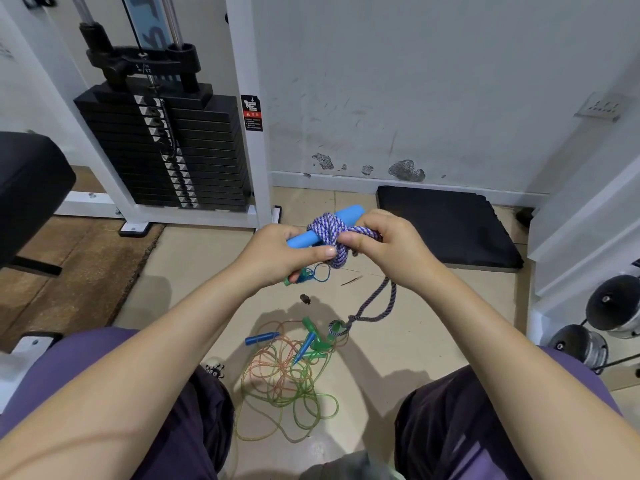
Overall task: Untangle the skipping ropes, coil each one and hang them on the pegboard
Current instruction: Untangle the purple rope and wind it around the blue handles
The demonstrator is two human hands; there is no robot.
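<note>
Head view: both hands around purple rope (labels unreadable).

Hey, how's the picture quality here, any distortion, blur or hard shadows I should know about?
Head view: wide-angle bending bows the weight machine frame and wall edges; forearms loom large at the bottom. Lighting is even and soft; faint shadows lie on the floor around the tangled thin ropes. The purple rope and both hands look sharp.

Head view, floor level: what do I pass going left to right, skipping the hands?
Black bench pad → weight stack → tangled thin ropes → black floor mat → dumbbells.
</note>
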